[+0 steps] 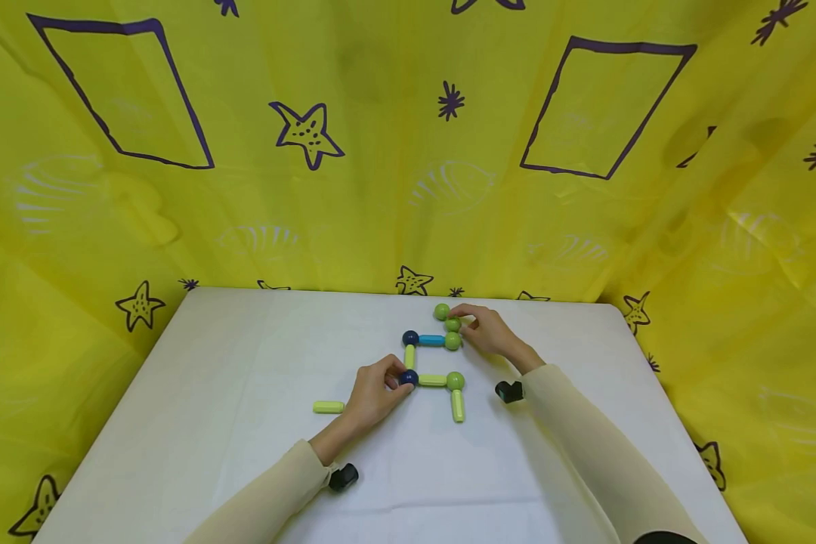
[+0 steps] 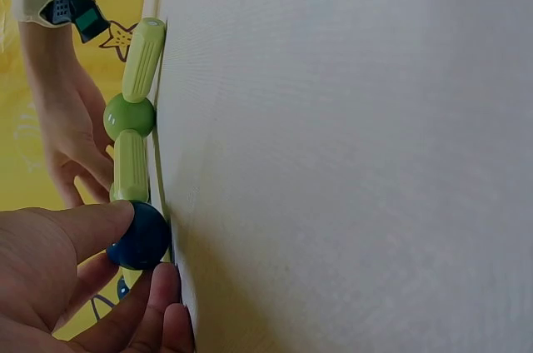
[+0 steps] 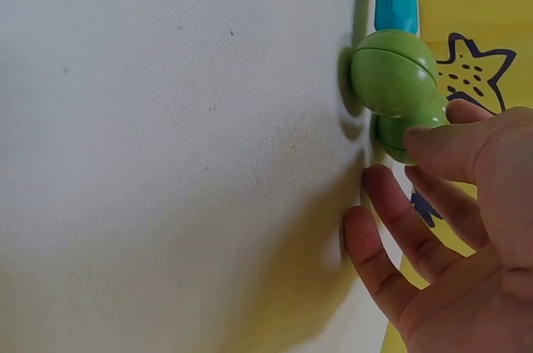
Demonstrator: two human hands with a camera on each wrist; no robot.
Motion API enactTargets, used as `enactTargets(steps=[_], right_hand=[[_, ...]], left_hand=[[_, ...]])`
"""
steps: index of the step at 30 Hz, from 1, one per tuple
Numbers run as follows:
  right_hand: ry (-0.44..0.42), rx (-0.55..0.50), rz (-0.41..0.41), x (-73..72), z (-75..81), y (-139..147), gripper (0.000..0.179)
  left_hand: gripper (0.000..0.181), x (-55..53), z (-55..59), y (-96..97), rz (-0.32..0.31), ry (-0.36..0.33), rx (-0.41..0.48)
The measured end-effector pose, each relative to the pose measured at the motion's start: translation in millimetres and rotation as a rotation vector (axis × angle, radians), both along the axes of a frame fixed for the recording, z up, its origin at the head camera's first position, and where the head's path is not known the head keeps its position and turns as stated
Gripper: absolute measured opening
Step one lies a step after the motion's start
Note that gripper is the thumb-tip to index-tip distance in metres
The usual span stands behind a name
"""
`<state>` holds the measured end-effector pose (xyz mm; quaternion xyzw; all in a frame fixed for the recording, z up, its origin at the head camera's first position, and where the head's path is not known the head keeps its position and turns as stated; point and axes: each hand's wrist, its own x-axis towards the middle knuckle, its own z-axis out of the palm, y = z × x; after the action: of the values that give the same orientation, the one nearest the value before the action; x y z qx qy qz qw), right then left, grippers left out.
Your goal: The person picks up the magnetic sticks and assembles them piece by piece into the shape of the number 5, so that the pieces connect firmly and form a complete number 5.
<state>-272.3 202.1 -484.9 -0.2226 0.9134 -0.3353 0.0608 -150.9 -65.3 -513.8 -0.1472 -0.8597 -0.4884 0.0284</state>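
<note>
My left hand pinches a dark blue ball between thumb and fingers. From this ball one light green rod runs back to another dark blue ball, and a second rod runs right to a green ball. A further light green rod extends toward the front from there. At the back, a blue rod joins the far dark blue ball to a green ball. My right hand holds another green ball, which touches that one, between thumb and index finger.
One more green ball sits at the back beside the right fingertips. A loose light green rod lies left of the left hand. Yellow patterned curtain hangs around the white table.
</note>
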Motion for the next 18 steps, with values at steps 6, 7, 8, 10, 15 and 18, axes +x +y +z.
enactTargets(steps=[6,7,8,10,15,18], right_hand=[[0.011,0.003,-0.001,-2.8,-4.4,-1.0,0.036],[0.009,0.000,-0.002,-3.1,-4.6,-1.3,0.036],[0.006,-0.003,-0.004,-3.4,-4.8,-1.6,0.036],[0.010,-0.008,-0.001,-3.4,-5.3,-1.7,0.036],[0.018,-0.011,-0.014,-2.9,-6.4,-1.8,0.035],[0.016,-0.009,-0.028,-2.7,-6.5,-1.8,0.036]], left_hand=[[0.020,-0.1,-0.2,0.4,0.003,-0.007,-0.001],[0.020,-0.1,-0.1,0.4,0.003,-0.009,-0.001],[0.020,-0.1,-0.1,0.4,0.003,-0.009,-0.002],[0.020,-0.2,0.2,0.6,0.002,-0.009,-0.003],[0.020,0.1,1.1,0.9,0.004,-0.013,-0.003],[0.020,0.4,1.4,1.1,0.004,-0.011,-0.002]])
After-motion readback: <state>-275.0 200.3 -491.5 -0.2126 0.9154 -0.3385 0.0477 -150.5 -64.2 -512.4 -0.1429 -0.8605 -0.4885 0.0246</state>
